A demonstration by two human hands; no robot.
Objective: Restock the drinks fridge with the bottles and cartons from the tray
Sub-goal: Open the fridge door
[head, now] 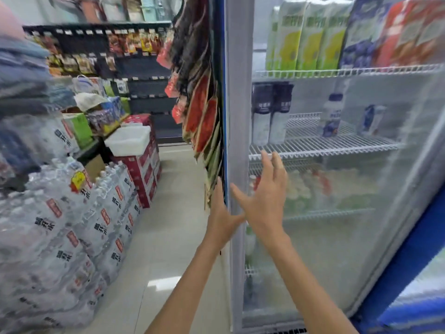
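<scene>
You worked in bright, even indoor light with hardly any shadows. A pale glare patch lay on the floor [166, 283]. Motion blur smeared the water packs [55, 227] at left, and the fridge door [337, 213] looked fogged; edges bowed.

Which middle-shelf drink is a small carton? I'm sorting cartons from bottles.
The blue-and-white carton at the right; the others on that shelf are taller bottles.

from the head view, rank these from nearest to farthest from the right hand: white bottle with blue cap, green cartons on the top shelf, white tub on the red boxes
From the right hand:
1. White bottle, on the middle shelf, up and right.
2. White tub, on the red boxes across the aisle, left.
3. Green cartons, top shelf, high above.
</scene>
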